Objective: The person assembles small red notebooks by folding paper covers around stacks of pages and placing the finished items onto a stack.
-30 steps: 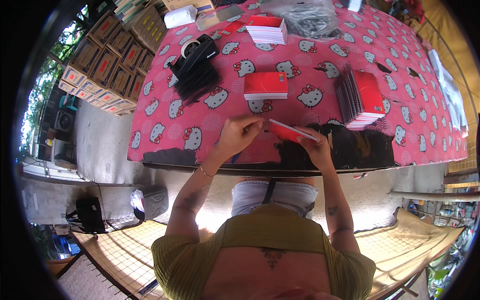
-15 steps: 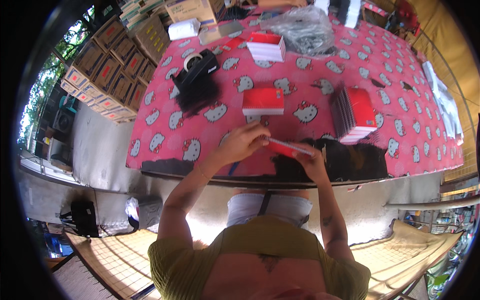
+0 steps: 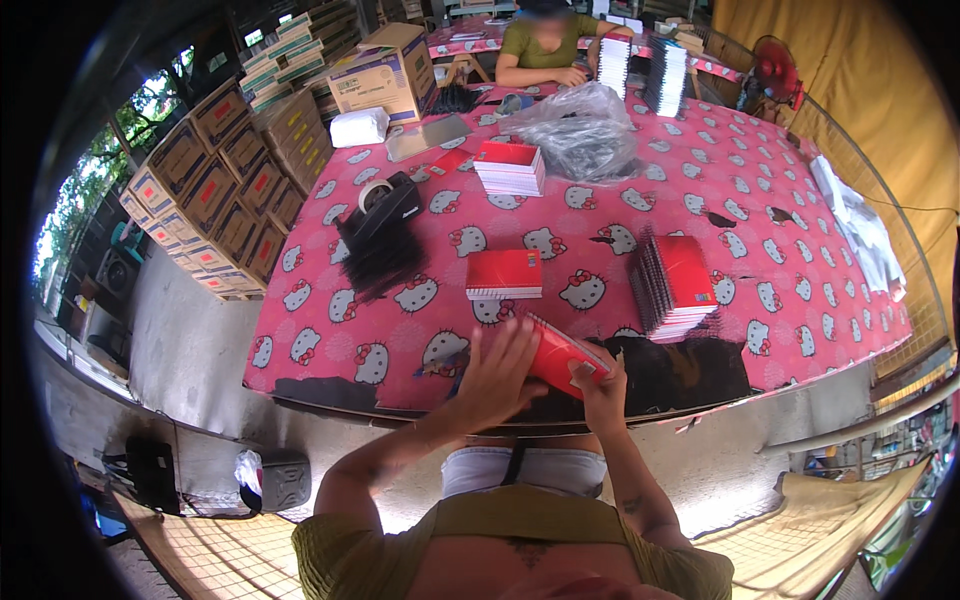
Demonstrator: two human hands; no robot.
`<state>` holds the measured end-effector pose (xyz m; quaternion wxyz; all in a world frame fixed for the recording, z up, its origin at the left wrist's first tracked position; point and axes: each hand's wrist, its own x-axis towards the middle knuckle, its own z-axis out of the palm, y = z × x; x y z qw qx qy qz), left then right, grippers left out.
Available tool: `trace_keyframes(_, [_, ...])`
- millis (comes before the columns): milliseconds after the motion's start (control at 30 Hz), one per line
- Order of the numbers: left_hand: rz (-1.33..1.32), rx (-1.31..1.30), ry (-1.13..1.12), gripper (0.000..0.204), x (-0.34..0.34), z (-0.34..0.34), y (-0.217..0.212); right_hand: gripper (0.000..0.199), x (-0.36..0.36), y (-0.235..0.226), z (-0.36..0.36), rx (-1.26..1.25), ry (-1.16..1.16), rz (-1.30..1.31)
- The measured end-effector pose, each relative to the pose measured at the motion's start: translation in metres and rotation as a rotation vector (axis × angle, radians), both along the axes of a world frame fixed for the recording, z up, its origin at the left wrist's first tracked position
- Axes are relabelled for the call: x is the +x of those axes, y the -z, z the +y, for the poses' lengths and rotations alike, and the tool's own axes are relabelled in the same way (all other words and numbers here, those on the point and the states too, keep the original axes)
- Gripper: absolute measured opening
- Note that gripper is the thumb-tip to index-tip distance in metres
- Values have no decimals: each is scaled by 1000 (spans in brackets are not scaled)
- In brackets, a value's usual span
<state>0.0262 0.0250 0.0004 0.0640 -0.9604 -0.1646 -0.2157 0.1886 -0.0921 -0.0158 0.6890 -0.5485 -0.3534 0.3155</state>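
Observation:
My right hand (image 3: 602, 388) grips a red spiral-bound notebook (image 3: 562, 356) at its right end, thumb on the cover. The notebook is tilted, its cover facing up, just above the table's near edge. Against its left end my left hand (image 3: 498, 372) is open, fingers stretched out and slightly blurred; whether the palm touches the cover I cannot tell. Just beyond lies a short stack of red notebooks (image 3: 504, 270). A taller stack of red notebooks (image 3: 684, 275), its dark spirals facing left, stands to the right. Farther back is another red-topped stack (image 3: 509, 165).
A black tape dispenser (image 3: 392, 215) stands left on the pink patterned tablecloth (image 3: 560, 225). Clear plastic wrap (image 3: 580, 130) is heaped farther back. Across the table a person (image 3: 545, 50) sits near upright notebook stacks (image 3: 665, 75). Cardboard boxes (image 3: 205, 170) are piled on the left.
My left fingers have gone from pinching the notebook's end to spreading open beside it. The notebook's cover has turned upward. The view has tilted up, bringing the person opposite into sight.

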Motion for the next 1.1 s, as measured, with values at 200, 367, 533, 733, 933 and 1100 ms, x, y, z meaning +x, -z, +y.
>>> trace_keyframes(200, [-53, -23, -103, 85, 11, 18, -34, 28, -4, -4, 5, -10, -147, -108])
trace_keyframes(367, [23, -13, -18, 91, 1, -6, -14, 29, 7, -5, 0, 13, -122, -65])
trace_keyframes(533, [-23, -62, 4, 88, 0, -1, -15, 29, -2, -24, -3, -88, -145, 84])
trace_keyframes(733, [-123, -19, -119, 86, 15, 4, -38, 31, -10, -8, -1, -25, -192, 28])
trace_keyframes(933, [-195, -146, 8, 76, 0, -7, -4, 29, 6, -9, -1, -27, -172, 91])
trace_keyframes(1100, [-203, -258, 271, 20, 9, 31, -49, 29, 17, -10, -3, -51, -232, -207])
